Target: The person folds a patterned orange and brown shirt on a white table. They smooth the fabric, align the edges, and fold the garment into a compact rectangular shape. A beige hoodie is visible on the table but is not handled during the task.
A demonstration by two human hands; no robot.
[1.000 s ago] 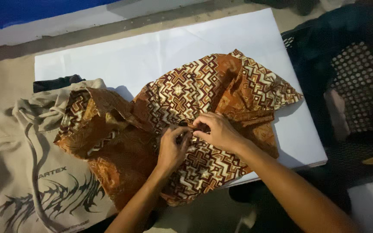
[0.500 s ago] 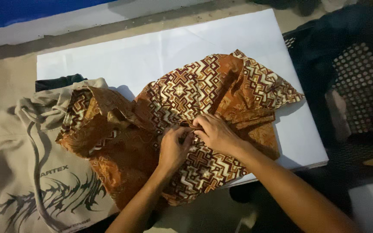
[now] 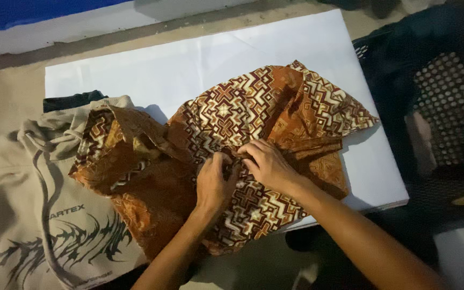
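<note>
Two bare hands meet at the middle of a crumpled brown patterned cotton shirt (image 3: 253,123) lying on a flat white board (image 3: 189,70). Left hand (image 3: 214,182) and right hand (image 3: 267,164) each pinch its fabric, fingertips nearly touching. Beside it lies a beige printed hoodie (image 3: 33,215).

Both hands (image 3: 243,172) on patterned brown shirt (image 3: 253,123)
</note>
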